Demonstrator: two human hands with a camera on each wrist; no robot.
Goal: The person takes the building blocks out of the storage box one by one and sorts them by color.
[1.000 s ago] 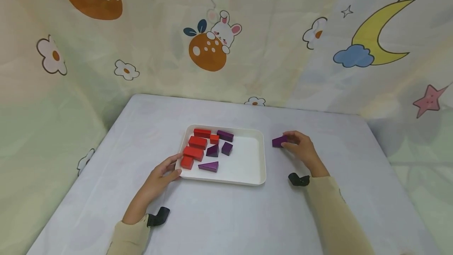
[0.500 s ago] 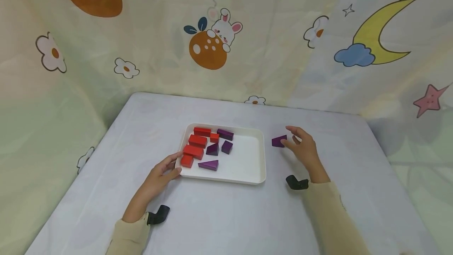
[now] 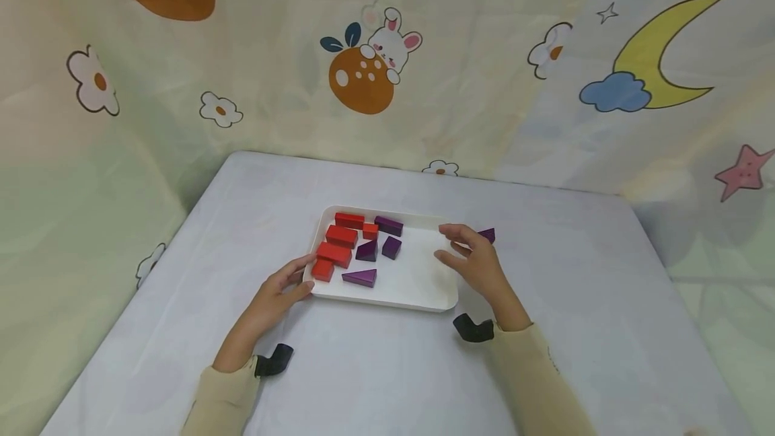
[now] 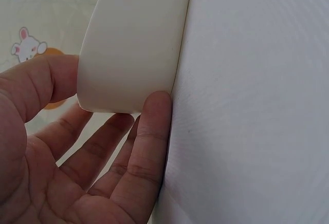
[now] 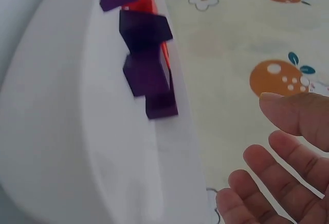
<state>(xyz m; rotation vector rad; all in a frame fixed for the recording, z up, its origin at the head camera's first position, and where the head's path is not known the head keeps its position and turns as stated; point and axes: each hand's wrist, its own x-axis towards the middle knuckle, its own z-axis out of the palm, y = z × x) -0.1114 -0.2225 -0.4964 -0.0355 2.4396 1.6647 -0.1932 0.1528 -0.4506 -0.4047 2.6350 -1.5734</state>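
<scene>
A white tray (image 3: 418, 291) lies on the table with red blocks (image 3: 342, 235) on its left side and several purple blocks (image 3: 366, 250) beside them. My left hand (image 3: 275, 301) holds the tray's left front corner, thumb on one side and fingers on the other, as the left wrist view also shows. Above the tray's right edge is my right hand (image 3: 478, 268), thumb and fingers apart, holding nothing. A separate purple block (image 3: 488, 235) lies on the table right of the tray, partly hidden behind the right hand.
The table (image 3: 369, 369) has a white cover. Behind it hangs a printed cloth (image 3: 472, 86) with a rabbit, flowers and a moon. Small black mounts (image 3: 275, 360) are at both wrists.
My right hand has let go of the separate purple block, leaving it on the table, and moved left over the tray's right edge. The left hand stays at the tray corner.
</scene>
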